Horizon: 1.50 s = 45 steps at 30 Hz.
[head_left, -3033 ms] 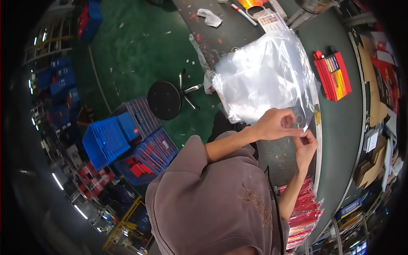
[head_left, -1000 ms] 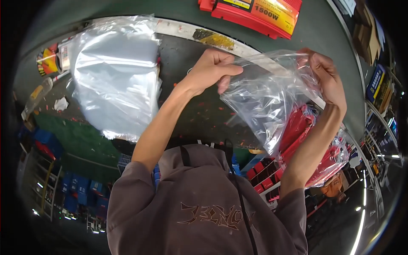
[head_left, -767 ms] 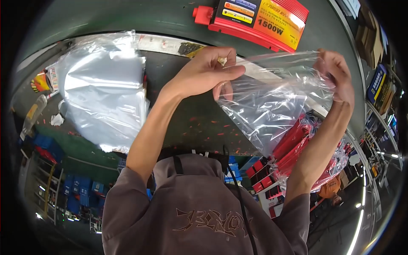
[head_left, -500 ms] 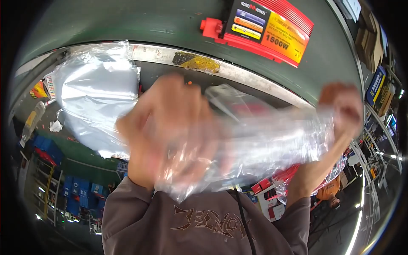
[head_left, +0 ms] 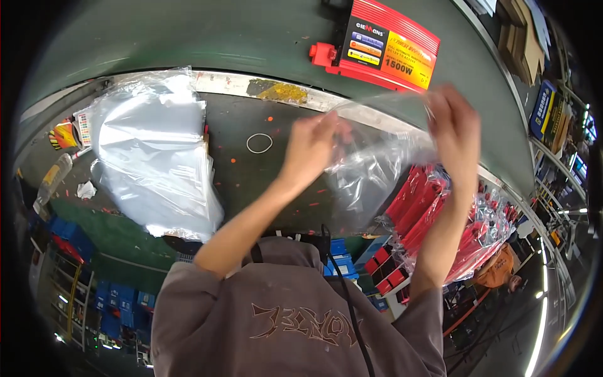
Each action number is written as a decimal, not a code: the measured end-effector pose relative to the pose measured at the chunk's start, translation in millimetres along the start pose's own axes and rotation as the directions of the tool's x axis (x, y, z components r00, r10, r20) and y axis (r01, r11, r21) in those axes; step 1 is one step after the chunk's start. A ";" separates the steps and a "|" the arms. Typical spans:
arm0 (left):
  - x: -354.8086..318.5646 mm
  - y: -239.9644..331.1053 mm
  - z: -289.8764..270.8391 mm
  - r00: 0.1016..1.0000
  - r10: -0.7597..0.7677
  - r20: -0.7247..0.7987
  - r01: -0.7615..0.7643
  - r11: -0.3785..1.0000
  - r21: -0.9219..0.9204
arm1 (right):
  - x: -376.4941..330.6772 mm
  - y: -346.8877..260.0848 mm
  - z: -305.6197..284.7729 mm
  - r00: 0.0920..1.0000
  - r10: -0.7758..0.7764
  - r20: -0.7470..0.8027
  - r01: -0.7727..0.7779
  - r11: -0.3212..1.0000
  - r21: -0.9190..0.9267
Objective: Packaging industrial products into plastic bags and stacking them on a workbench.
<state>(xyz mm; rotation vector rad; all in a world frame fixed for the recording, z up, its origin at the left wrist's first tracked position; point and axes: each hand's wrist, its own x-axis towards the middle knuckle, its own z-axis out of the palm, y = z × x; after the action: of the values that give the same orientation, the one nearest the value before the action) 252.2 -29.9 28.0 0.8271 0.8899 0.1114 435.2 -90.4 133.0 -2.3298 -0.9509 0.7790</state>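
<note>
A clear plastic bag (head_left: 370,173) hangs between my two hands over the near work surface, its mouth spread at the top. My left hand (head_left: 313,143) is closed, pinching the left side of the mouth. On the opposite side, my right hand (head_left: 455,125), a little blurred, grips the other edge. No contents show in the bag. Beyond my right hand, a red finned power inverter (head_left: 391,47) with a yellow and black label lies on the green belt (head_left: 188,34), apart from both hands. A thick stack of flat clear bags (head_left: 151,144) lies to my left.
A pale rubber band (head_left: 259,143) lies left of my left hand. Several red bagged items (head_left: 433,220) are heaped below my right forearm. A metal rail (head_left: 220,83) separates the near surface from the belt. A clear bottle (head_left: 53,179) lies at far left.
The bag was stretched crosswise and blurred; now it hangs with its mouth spread. My hands have drawn closer together and moved farther out, uncovering the rubber band and red heap.
</note>
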 end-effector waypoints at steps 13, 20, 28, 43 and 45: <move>98.8 -2.5 128.7 0.747 -0.365 -0.556 -0.226 0.647 -0.728 | 163.9 73.5 75.4 0.920 -0.374 -0.113 0.294 0.852 -0.433; 45.6 27.4 103.5 0.688 0.055 -0.723 -0.360 0.892 -0.275 | 106.2 21.4 34.8 0.649 -0.409 -0.641 0.459 0.883 -0.098; 17.2 87.1 53.6 0.552 0.700 -0.453 -0.514 0.713 0.477 | 31.1 29.0 59.4 0.482 0.167 -0.860 0.303 0.889 0.342; 49.9 188.9 25.7 0.849 0.526 -0.050 -0.203 0.413 0.888 | 35.1 21.9 -2.5 0.696 0.299 -0.653 0.113 0.852 0.511; 57.7 202.7 32.7 0.910 0.409 -0.069 -0.111 0.402 0.909 | 41.7 25.4 -18.7 0.735 0.310 -0.603 0.054 0.860 0.508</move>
<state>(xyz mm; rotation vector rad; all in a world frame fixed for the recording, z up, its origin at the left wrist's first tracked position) 361.5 114.8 140.2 2.0392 1.0785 0.0219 483.9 -79.8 117.1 -1.9667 -0.2116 0.1376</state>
